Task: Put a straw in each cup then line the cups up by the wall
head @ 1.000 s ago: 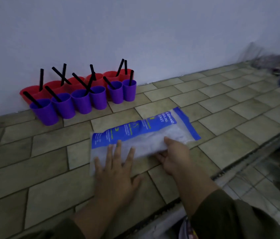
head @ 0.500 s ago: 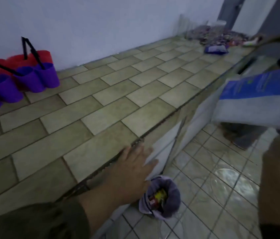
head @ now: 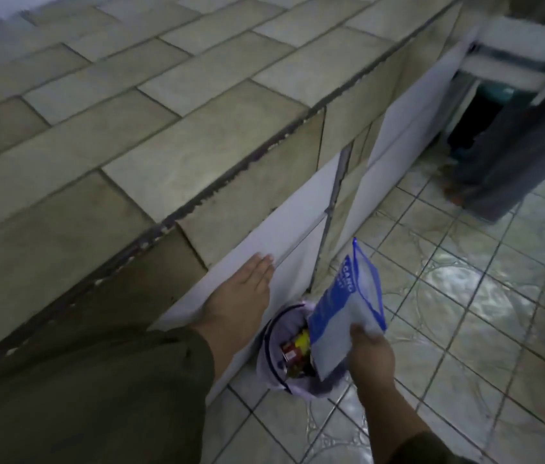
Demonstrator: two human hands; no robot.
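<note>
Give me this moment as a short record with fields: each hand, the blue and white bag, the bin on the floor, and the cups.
left hand: fingers straight, against the white panel below the counter edge
right hand: grips the lower end of the blue and white bag
bag: tilted, lower end over the bin's opening
bin: on the tiled floor by the counter, lined, packaging inside
cups: not in view

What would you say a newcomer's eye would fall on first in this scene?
The blue-and-white bag stands out first, gripped by the right hand over a small bin on the floor beside the cabinet. Next comes the left hand, laid flat on the white cabinet front under the tiled counter that fills the upper left.
</note>
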